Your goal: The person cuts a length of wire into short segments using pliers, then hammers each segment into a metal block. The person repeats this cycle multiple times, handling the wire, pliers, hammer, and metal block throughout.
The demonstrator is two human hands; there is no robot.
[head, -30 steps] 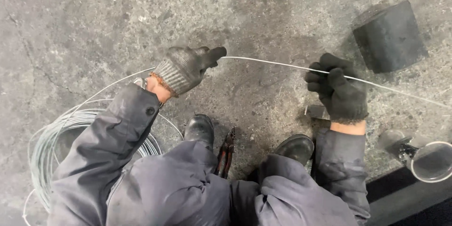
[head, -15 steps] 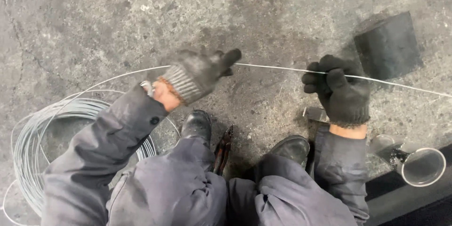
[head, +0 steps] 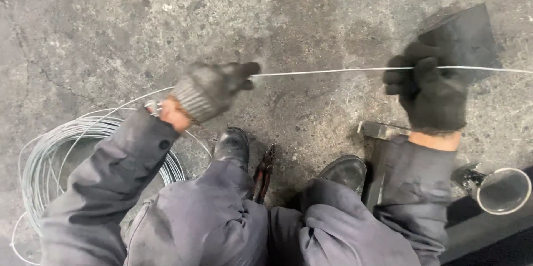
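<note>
A thin steel wire (head: 327,70) runs straight across the concrete floor between my two gloved hands. My left hand (head: 214,89), in a grey glove, pinches the wire at its fingertips. My right hand (head: 430,94), in a dark glove, is closed around the wire further right. Behind my left arm the wire trails down into a loose coil of wire (head: 55,160) lying on the floor at lower left. Past my right hand the wire continues off the right edge.
A dark block (head: 463,36) lies behind my right hand. Pliers (head: 264,171) rest between my black boots (head: 233,147). A metal hammer-like tool (head: 380,155) sits by my right sleeve, and a round metal cup (head: 502,191) stands at lower right.
Both hands have slid rightward along the wire, the right one now in front of the dark block. The view has shifted, showing more of the coil.
</note>
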